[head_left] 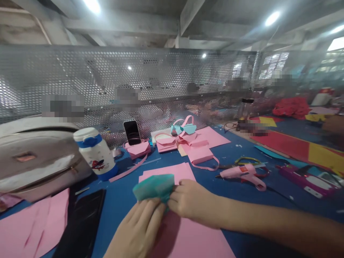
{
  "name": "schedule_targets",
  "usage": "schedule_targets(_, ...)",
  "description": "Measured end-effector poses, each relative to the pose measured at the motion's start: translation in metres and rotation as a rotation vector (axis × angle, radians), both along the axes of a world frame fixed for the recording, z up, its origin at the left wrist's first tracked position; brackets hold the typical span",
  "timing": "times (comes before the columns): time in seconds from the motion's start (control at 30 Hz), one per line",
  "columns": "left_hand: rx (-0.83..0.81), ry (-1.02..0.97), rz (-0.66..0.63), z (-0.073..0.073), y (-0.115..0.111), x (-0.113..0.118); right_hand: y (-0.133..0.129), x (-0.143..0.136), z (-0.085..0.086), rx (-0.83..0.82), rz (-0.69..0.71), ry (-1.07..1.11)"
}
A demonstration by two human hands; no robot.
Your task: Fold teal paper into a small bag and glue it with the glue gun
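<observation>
A folded piece of teal paper [154,186] is held up over pink paper sheets [193,234] on the blue table. My left hand [141,224] has its fingers closed on the near left edge of the teal paper. Against the right end of that paper, my right hand [185,199] grips with curled fingers. My thumbs and the underside of the fold are mostly hidden. Just beyond the sheets sit small pink paper bags [200,154] with strap handles, and a teal paper bag [184,129] stands behind them.
Right of my hands lies a pink glue gun [242,173], with a purple-and-white device [307,181] farther right. At left are a white-and-blue bottle [95,154], a beige backpack [40,154], a propped phone [132,132] and a black flat case [83,222]. A perforated metal screen [161,79] spans the back.
</observation>
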State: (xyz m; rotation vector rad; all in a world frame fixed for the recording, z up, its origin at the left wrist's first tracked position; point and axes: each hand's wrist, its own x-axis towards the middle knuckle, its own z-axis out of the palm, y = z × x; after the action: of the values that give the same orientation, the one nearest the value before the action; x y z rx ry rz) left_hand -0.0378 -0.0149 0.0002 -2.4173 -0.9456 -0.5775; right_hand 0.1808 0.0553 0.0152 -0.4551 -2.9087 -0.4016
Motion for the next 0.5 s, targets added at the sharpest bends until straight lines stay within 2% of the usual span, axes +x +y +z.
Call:
schedule_targets(0.07,0.094,0.057,-0.005,-0.009,0.009,0.004,-0.005,0.000,0.002,-0.035,-0.034,-0.039)
schedule_targets(0.17,0.155,0.118,-0.008,-0.018,0.008,0.007,-0.012,-0.002,0.009,-0.087,-0.099,-0.122)
schedule_targets(0.33,0.078,0.171,0.023,-0.019,0.000,0.013,-0.018,-0.008,0.006,-0.101,-0.143,-0.122)
schedule_targets(0.5,-0.023,0.183,0.059,-0.013,0.011,0.021,-0.013,-0.012,-0.008,-0.140,-0.146,0.014)
